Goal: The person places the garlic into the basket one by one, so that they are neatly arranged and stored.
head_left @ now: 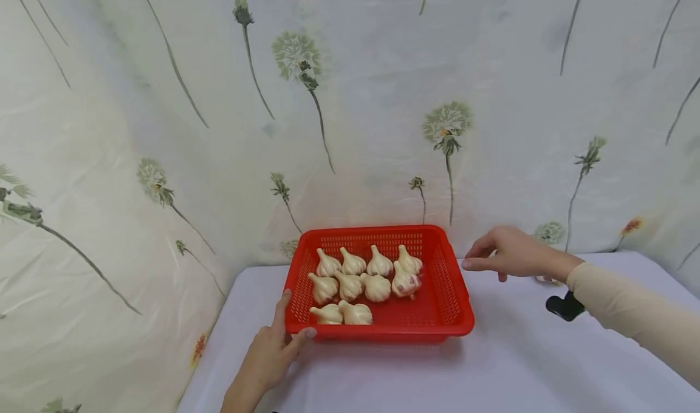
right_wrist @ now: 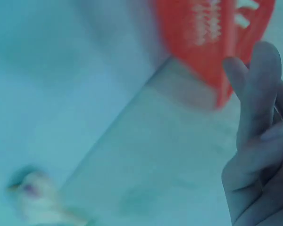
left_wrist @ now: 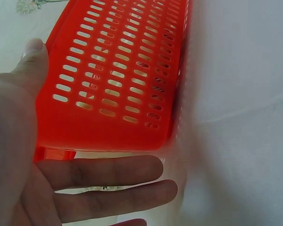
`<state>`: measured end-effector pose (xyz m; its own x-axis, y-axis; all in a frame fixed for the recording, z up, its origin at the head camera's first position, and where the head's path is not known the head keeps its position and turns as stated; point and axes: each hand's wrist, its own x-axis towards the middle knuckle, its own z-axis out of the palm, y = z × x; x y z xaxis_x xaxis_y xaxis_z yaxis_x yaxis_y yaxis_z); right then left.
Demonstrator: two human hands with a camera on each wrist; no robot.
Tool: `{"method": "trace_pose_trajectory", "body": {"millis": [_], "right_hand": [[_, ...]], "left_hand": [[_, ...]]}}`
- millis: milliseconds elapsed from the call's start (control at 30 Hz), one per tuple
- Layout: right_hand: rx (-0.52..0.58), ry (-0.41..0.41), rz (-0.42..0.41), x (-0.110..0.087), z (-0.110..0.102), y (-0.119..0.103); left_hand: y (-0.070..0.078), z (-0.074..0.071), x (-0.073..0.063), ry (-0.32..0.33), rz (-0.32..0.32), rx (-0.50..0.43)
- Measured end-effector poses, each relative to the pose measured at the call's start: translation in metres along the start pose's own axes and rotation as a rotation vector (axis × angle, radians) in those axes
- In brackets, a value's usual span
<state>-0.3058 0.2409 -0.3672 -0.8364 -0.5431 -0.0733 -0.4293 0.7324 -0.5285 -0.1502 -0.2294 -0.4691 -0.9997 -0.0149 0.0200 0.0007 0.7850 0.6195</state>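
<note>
A red plastic basket (head_left: 383, 330) with slotted walls stands on the table and holds several garlic bulbs (head_left: 377, 287) in rough rows toward its left side. My left hand (head_left: 268, 352) touches the basket's near left corner, thumb on the rim. In the left wrist view its fingers (left_wrist: 108, 170) lie straight beside the slotted wall. To the right of the basket, apart from it, my right hand (head_left: 505, 253) hovers with loosely bent fingers and nothing in them. Another garlic bulb (right_wrist: 37, 197) lies on the table, blurred in the right wrist view and mostly hidden behind my right wrist in the head view.
A white cloth covers the table (head_left: 514, 352). Behind and to the left hangs a pale curtain (head_left: 372, 127) printed with dandelions, close to the table's back edge. A black device (head_left: 566, 307) sits at my right wrist.
</note>
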Motion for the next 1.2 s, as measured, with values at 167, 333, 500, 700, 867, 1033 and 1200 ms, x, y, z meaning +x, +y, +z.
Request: {"method": "trace_pose_trajectory", "body": {"millis": [167,333,500,700,867,1033,1200], "right_hand": [[-0.149,0.19,0.084,-0.028,-0.005,0.04],[-0.316,0.279,0.233,-0.053,-0.008,0.087],[-0.366,0.265,0.319,-0.07,-0.006,0.131],[-0.365,0.288,0.331,-0.075,0.007,0.162],[-0.333,0.308,0.321,-0.073,0.021,0.173],[-0.34,0.294,0.341,-0.071,0.032,0.176],[-0.341,0.295,0.361,-0.071,0.039,0.177]], "left_hand": [[-0.003,-0.003,0.001,0.016,-0.007,0.014],[-0.003,-0.005,0.001,0.015,0.002,0.013],[-0.003,-0.005,0.0,0.014,-0.004,0.013],[-0.002,-0.003,0.0,0.013,0.001,-0.001],[-0.002,0.001,0.001,0.014,0.018,-0.007],[-0.002,0.002,0.001,0.005,0.009,-0.007],[-0.001,0.001,0.002,-0.012,-0.029,-0.004]]}}
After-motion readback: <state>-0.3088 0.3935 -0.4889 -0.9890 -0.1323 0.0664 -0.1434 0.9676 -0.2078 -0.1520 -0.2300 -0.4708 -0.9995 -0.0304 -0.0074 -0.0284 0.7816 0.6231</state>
